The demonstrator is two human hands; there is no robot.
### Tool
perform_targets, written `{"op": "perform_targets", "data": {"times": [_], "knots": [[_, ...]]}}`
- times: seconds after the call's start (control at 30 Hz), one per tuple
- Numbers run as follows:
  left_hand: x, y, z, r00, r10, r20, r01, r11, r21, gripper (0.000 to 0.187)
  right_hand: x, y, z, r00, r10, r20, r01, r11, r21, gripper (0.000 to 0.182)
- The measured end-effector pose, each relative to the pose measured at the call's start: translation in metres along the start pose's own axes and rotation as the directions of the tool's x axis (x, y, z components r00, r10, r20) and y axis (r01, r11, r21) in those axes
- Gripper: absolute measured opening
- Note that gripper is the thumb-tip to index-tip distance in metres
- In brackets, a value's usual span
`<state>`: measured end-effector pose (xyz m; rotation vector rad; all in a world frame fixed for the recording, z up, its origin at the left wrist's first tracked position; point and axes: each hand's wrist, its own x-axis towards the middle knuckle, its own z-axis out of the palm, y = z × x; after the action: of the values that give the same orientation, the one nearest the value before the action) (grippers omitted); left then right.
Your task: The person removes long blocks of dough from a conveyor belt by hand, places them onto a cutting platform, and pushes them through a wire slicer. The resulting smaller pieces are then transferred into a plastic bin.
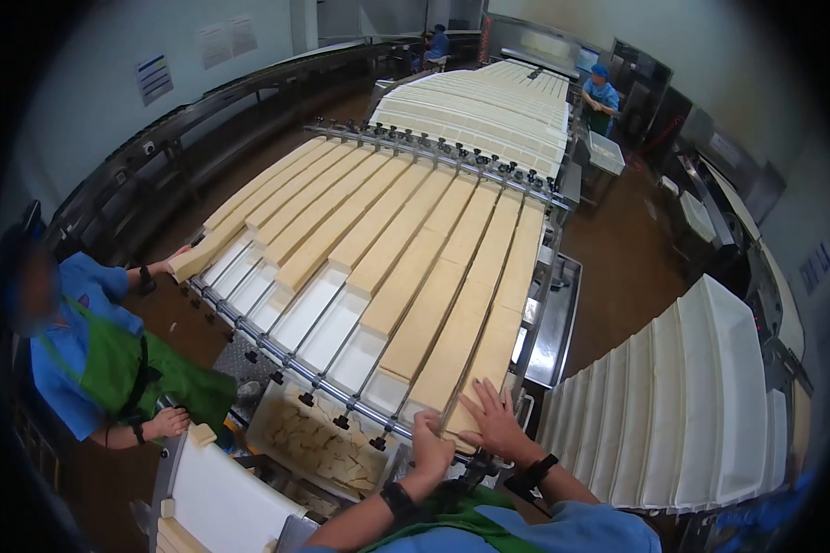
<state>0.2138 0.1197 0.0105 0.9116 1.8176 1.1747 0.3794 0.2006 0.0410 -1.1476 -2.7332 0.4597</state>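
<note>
Long pale-yellow strips (415, 276), a soft slab-like food, lie side by side in lanes on a white conveyor (348, 318). My left hand (431, 446) is curled closed at the near end of the rightmost strip (499, 336), its thumb side up. Just right of it, my right hand (494, 421) lies flat on that strip with fingers spread. My left fingertips are hidden. Both hands are at the conveyor's near right corner.
A co-worker (111, 350) at left touches the leftmost strip's end. Below the metal rail (272, 347) sits a bin (260, 433) of broken pieces. A smaller white belt (226, 493) stands at lower left. Stacked white trays (701, 396) stand right. Two people are farther back.
</note>
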Motion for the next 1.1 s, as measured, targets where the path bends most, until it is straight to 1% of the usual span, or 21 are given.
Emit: {"op": "perform_targets", "data": {"times": [0.03,0.1,0.13,0.2,0.27,0.3,0.4,0.47,0.5,0.57,0.63,0.67,0.7,0.73,0.77,0.8,0.83,0.9,0.97,1.03,1.1], "knots": [[0.002,-0.004,-0.01,1.0,0.003,-0.008,-0.003,1.0,-0.004,0.061,0.001,-0.001,0.001,1.0,0.006,-0.007,-0.007,0.998,-0.062,0.084],[0.007,-0.015,-0.043,0.973,-0.038,0.226,0.063,0.993,-0.103,0.06,0.001,0.001,0.005,1.0,-0.006,-0.013,0.005,0.993,-0.114,0.084],[0.005,-0.01,-0.069,0.977,-0.043,0.209,0.061,0.995,-0.079,0.059,0.002,0.001,0.005,1.0,-0.011,-0.015,0.008,0.987,-0.158,0.084],[0.002,-0.005,-0.127,0.998,0.038,0.057,-0.027,0.981,-0.191,0.054,0.003,-0.004,-0.001,1.0,0.008,0.002,-0.008,0.989,-0.15,0.083],[-0.001,-0.037,-0.172,0.982,-0.022,-0.185,-0.05,0.926,-0.374,0.052,0.011,-0.01,-0.006,1.0,0.004,-0.016,-0.007,0.986,-0.164,0.079],[-0.005,-0.039,-0.194,0.961,-0.026,-0.276,-0.077,0.931,-0.356,0.054,0.02,-0.022,-0.009,1.0,-0.02,-0.002,0.019,0.987,-0.162,0.079],[-0.009,-0.083,-0.232,0.916,-0.1,-0.387,-0.091,0.891,-0.445,0.061,0.056,-0.073,-0.015,0.986,-0.116,-0.124,0.116,0.993,-0.008,0.073],[-0.028,-0.105,-0.257,0.827,-0.008,-0.563,-0.049,0.995,-0.087,0.071,0.087,-0.121,-0.002,0.958,-0.268,-0.097,0.273,0.961,0.043,0.072],[-0.044,-0.108,-0.273,0.786,0.118,-0.606,-0.11,0.993,0.051,0.069,0.103,-0.151,0.007,0.922,-0.375,-0.093,0.383,0.919,0.096,0.071],[-0.088,-0.114,-0.305,0.743,0.027,-0.668,-0.158,0.978,-0.136,0.061,0.13,-0.216,0.032,0.824,-0.565,-0.037,0.562,0.807,0.181,0.068],[-0.143,-0.125,-0.334,0.546,0.025,-0.838,-0.012,1.0,0.022,0.052,0.153,-0.282,0.063,0.704,-0.71,0.028,0.664,0.671,0.33,0.066],[-0.172,-0.132,-0.345,0.39,0.033,-0.92,0.086,0.994,0.072,0.047,0.16,-0.321,0.08,0.619,-0.782,0.069,0.71,0.595,0.376,0.066],[-0.202,-0.145,-0.35,0.303,-0.008,-0.953,0.134,0.99,0.034,0.047,0.165,-0.36,0.097,0.551,-0.83,0.091,0.729,0.532,0.43,0.063],[-0.228,-0.159,-0.354,0.076,-0.017,-0.997,0.296,0.955,0.007,0.046,0.169,-0.397,0.112,0.489,-0.866,0.107,0.739,0.476,0.477,0.06],[-0.25,-0.174,-0.359,-0.133,0.008,-0.991,0.441,0.896,-0.052,0.044,0.169,-0.433,0.127,0.44,-0.89,0.119,0.738,0.434,0.518,0.057],[-0.274,-0.194,-0.359,-0.249,-0.065,-0.966,0.483,0.857,-0.182,0.051,0.17,-0.468,0.149,0.373,-0.925,0.072,0.762,0.349,0.545,0.054],[-0.292,-0.202,-0.359,-0.287,-0.077,-0.955,0.486,0.847,-0.214,0.051,0.169,-0.502,0.171,0.334,-0.939,0.083,0.766,0.322,0.557,0.054],[-0.318,-0.217,-0.357,-0.471,-0.228,-0.852,0.589,0.638,-0.496,0.061,0.163,-0.562,0.214,0.223,-0.972,0.075,0.764,0.222,0.606,0.054],[-0.335,-0.236,-0.352,-0.447,-0.294,-0.845,0.595,0.607,-0.526,0.072,0.152,-0.616,0.257,0.155,-0.987,0.042,0.782,0.149,0.605,0.055],[-0.34,-0.244,-0.356,-0.274,-0.345,-0.898,0.48,0.76,-0.439,0.078,0.143,-0.667,0.289,0.149,-0.986,0.069,0.794,0.161,0.587,0.055],[-0.338,-0.236,-0.365,-0.238,-0.341,-0.909,0.505,0.756,-0.416,0.08,0.142,-0.704,0.318,0.149,-0.984,0.093,0.809,0.176,0.562,0.055]]}}
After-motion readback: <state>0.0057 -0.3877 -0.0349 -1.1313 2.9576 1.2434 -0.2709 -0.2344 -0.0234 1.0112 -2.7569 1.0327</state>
